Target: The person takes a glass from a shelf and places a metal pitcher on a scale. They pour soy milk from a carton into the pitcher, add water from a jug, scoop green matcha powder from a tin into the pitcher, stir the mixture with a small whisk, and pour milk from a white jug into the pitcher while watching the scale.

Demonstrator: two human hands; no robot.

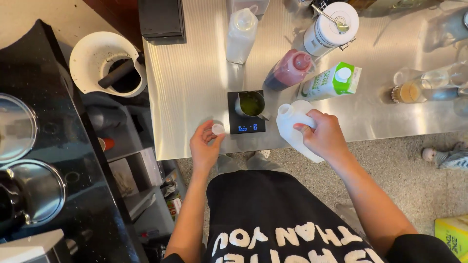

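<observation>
My right hand (324, 136) grips a white plastic jug (292, 127) by its handle, tilted with its open mouth toward a small metal pitcher (251, 103). The pitcher holds green liquid and stands on a black digital scale (246, 119) with a lit blue display. Just left of the scale, my left hand (204, 143) pinches the jug's small white cap (218, 129) between its fingertips. Both hands hover over the near edge of a steel counter (195, 73).
Behind the scale stand a green-and-white carton (331, 82), a bottle of pink liquid (288, 69), a clear squeeze bottle (241, 34), a white lidded canister (331, 27) and glass bottles (424, 87). A white knock bin (107, 63) sits left; a black counter with metal lids lies far left.
</observation>
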